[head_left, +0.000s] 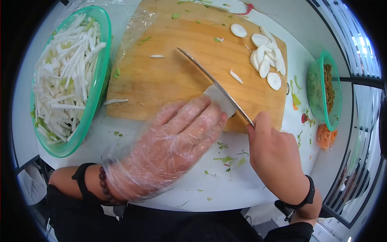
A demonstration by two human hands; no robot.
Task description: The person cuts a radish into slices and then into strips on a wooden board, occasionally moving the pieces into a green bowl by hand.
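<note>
My left hand, in a clear plastic glove, has its fingers bent over a white radish piece, holding it down near the front edge of the wooden cutting board. Most of the piece is hidden under the fingertips. In my bare right hand is the handle of a kitchen knife. Its long blade runs up and to the left across the board, right at the exposed side of the radish. Round white radish slices are heaped at the board's right edge. A small white strip lies right of the blade.
At the left stands a green basket full of white radish strips. A smaller green basket with brown crumbly contents is at the right, beside a bag of orange shreds. Green scraps dot the white table.
</note>
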